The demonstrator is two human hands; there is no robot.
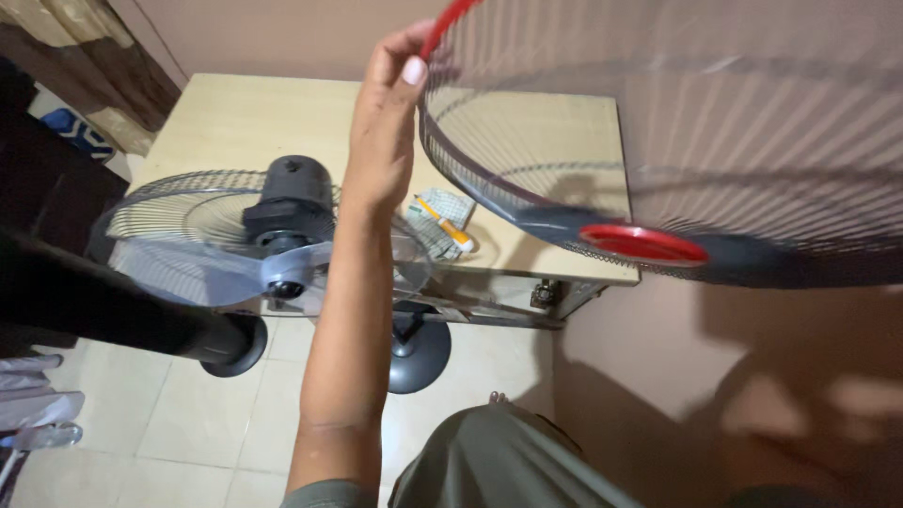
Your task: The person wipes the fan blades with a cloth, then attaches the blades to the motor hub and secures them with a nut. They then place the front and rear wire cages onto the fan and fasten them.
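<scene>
The front fan grille (677,160), a round wire guard with a red rim and red centre disc, is held up close to the camera, filling the upper right of the view. Its red rim is pinched at the top left edge by the left hand (386,122), fingers closed around it. The right hand is not seen. Below, the fan (273,240) with its rear guard and clear blades stands before a pale table (235,113).

Pale wooden table (235,113) against tan wall (282,33), tiled floor (188,423).
</scene>
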